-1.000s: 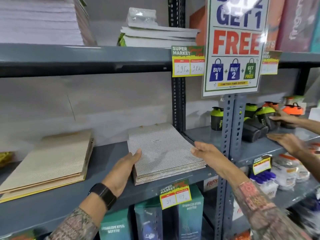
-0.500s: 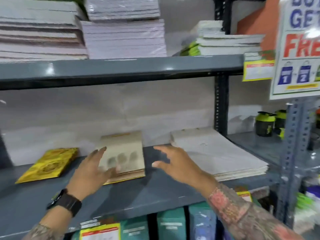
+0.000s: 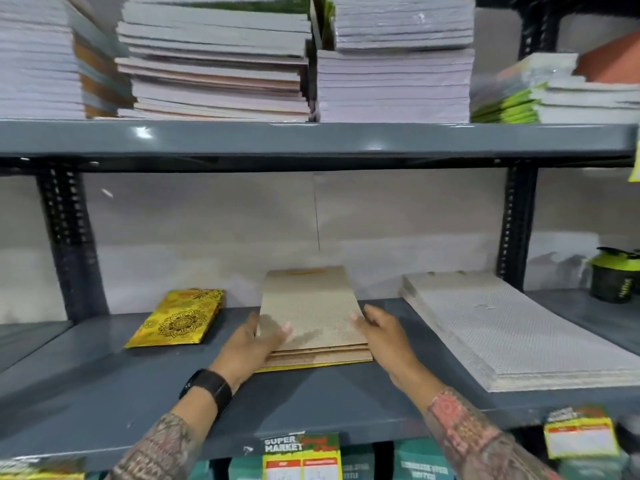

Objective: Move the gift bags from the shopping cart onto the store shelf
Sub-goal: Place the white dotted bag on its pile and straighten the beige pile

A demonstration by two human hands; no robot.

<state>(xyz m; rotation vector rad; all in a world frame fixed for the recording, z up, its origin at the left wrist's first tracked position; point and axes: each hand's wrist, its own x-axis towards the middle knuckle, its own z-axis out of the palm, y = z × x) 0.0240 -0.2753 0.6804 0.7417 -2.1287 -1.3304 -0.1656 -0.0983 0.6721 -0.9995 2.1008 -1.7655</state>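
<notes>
A flat stack of beige patterned gift bags (image 3: 313, 313) lies in the middle of the grey store shelf (image 3: 311, 407). My left hand (image 3: 252, 344) presses against the stack's left edge, thumb resting on top. My right hand (image 3: 384, 336) touches its right edge with fingers apart. A wider stack of white dotted gift bags (image 3: 512, 334) lies to the right. A small pile of gold mandala-print gift bags (image 3: 178, 318) lies to the left. The shopping cart is out of view.
The shelf above (image 3: 311, 138) carries tall stacks of paper packs (image 3: 214, 60). A green-lidded black bottle (image 3: 613, 275) stands at the far right. Price tags (image 3: 301, 457) hang on the shelf's front lip, with teal boxes (image 3: 420, 462) below. Dark uprights (image 3: 516, 223) flank the bay.
The view swung left, away from the white stack and the sale sign. Both hands left the white stack and now close on the two sides of the beige stack.
</notes>
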